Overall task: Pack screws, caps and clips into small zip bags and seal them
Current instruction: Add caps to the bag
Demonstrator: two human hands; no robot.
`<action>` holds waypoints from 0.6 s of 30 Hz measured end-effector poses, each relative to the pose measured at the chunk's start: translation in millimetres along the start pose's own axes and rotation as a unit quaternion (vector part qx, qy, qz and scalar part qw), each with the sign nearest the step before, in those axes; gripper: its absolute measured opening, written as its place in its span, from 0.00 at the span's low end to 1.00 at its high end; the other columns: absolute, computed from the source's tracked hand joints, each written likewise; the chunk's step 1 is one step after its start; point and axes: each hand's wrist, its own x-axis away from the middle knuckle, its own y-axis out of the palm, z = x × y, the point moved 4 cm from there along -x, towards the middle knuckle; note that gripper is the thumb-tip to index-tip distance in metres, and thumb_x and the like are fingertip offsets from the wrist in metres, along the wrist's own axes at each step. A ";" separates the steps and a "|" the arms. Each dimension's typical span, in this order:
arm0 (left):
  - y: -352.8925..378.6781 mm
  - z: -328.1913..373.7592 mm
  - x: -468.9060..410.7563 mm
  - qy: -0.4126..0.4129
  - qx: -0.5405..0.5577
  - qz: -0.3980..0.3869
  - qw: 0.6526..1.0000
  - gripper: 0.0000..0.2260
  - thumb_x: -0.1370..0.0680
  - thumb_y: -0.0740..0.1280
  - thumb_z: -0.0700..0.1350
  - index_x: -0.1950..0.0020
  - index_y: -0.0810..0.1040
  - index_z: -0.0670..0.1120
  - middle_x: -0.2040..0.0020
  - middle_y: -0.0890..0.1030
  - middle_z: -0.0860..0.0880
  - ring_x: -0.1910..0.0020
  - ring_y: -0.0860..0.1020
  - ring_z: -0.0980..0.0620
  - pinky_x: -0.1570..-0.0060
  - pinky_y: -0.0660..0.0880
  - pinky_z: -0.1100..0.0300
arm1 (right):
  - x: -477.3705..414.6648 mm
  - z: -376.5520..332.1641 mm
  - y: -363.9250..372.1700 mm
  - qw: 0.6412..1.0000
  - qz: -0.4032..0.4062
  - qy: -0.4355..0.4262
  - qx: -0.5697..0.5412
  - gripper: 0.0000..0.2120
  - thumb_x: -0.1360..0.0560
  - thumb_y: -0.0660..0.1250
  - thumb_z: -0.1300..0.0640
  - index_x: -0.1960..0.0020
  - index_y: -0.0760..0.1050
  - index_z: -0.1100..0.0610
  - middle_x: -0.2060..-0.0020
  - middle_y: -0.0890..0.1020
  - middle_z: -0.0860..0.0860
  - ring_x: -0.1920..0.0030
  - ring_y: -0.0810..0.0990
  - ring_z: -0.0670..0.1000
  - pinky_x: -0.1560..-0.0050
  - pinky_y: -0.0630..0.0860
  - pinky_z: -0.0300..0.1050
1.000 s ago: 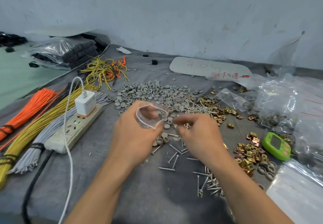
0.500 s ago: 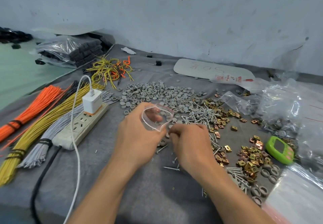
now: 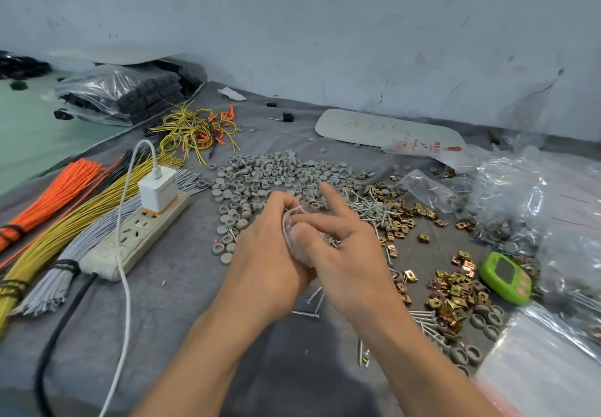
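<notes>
Grey cloth is being used to cover the worktop [image 3: 182,319], which is being backed by a scuffed pale wall [image 3: 325,26]. At its middle a small clear zip bag [image 3: 294,233] is being held off the cloth between both grips. The left grip [image 3: 266,247] is being curled round the bag's left side, so the bag is being cradled against its fingers. The right grip [image 3: 344,254] is being pressed to the bag from the right. Its thumb is being seen through the plastic and its middle finger is being laid across the bag's mouth, so the bag is being pinched there. Its index finger is being held straight, pointed out over the caps. What is inside the bag cannot be told.

Just beyond both grips, grey caps [image 3: 279,176] are being seen spread in a wide heap. Beyond and to the right of the right grip, screws [image 3: 367,208] are being seen piled, with brass clips [image 3: 452,290] scattered further right, near a green gadget [image 3: 505,278]. A few loose screws are being partly hidden under the wrists. To the left of the left grip, a power strip [image 3: 136,234] is being occupied by a white charger [image 3: 158,190]. Further left, yellow wires [image 3: 81,221] are being seen bundled.
</notes>
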 end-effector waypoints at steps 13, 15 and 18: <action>8.3 17.3 2.6 -0.035 0.061 -0.005 0.998 0.58 0.52 0.79 0.61 0.25 0.57 0.71 0.41 0.76 0.59 0.44 0.78 0.60 0.44 0.75 0.62 | 6.8 6.5 -45.8 0.993 0.096 0.023 -0.065 0.12 0.25 0.73 0.66 0.61 0.87 0.50 0.51 0.88 0.40 0.48 0.85 0.38 0.47 0.80 0.40; 8.7 17.2 2.8 -0.046 0.125 -0.022 0.991 0.52 0.51 0.81 0.63 0.28 0.66 0.70 0.49 0.77 0.59 0.52 0.78 0.61 0.50 0.75 0.64 | 8.3 4.7 -57.3 0.990 0.109 0.007 -0.092 0.12 0.23 0.72 0.65 0.58 0.87 0.49 0.50 0.88 0.41 0.49 0.85 0.41 0.50 0.80 0.42; 12.2 18.7 0.2 -0.079 0.306 -0.057 0.947 0.34 0.46 0.84 0.56 0.41 0.84 0.55 0.59 0.79 0.52 0.61 0.76 0.58 0.60 0.75 0.66 | 12.2 2.5 -69.1 0.989 0.105 -0.015 -0.103 0.11 0.22 0.71 0.64 0.55 0.87 0.49 0.51 0.88 0.44 0.51 0.86 0.45 0.55 0.80 0.39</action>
